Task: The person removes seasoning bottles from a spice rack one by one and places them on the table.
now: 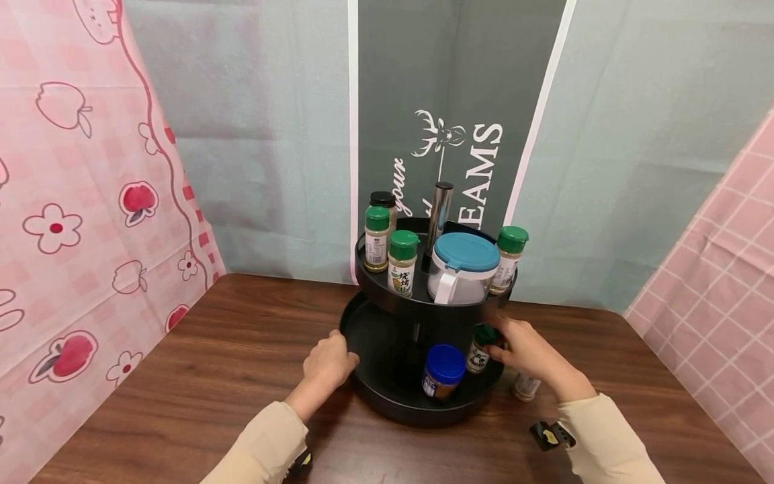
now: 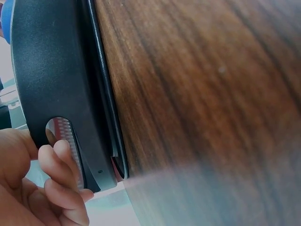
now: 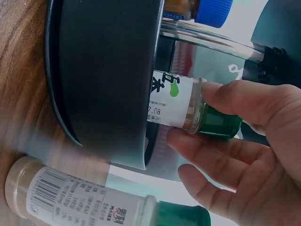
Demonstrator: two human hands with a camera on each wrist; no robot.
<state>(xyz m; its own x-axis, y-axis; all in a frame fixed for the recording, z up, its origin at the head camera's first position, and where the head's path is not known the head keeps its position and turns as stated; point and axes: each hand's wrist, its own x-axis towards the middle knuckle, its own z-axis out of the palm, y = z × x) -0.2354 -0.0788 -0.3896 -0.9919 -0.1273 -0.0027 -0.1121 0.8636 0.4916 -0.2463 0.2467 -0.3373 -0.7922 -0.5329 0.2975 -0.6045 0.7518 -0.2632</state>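
Note:
My left hand (image 1: pixel 329 363) grips the left rim of the lower tray (image 1: pixel 417 418) of a black two-tier rack. In the left wrist view its fingers curl by a slot in the tray wall (image 2: pixel 51 56). With thumb and fingers my right hand (image 1: pixel 532 353) pinches a green-capped spice jar (image 3: pixel 176 96) near its cap. That jar is upright inside the lower tray at the right, its base hidden by the wall in the right wrist view. Left of it in the tray stands a blue-lidded jar (image 1: pixel 444 373) with brown contents.
On the upper tray (image 1: pixel 417 309) stand several spice jars, including a green-capped one (image 1: pixel 402 262), and a clear container with a blue lid (image 1: pixel 467 252). Another spice jar (image 3: pixel 94 197) stands on the wooden table (image 1: pixel 242 336), just right of the rack. Cloth curtains surround the table.

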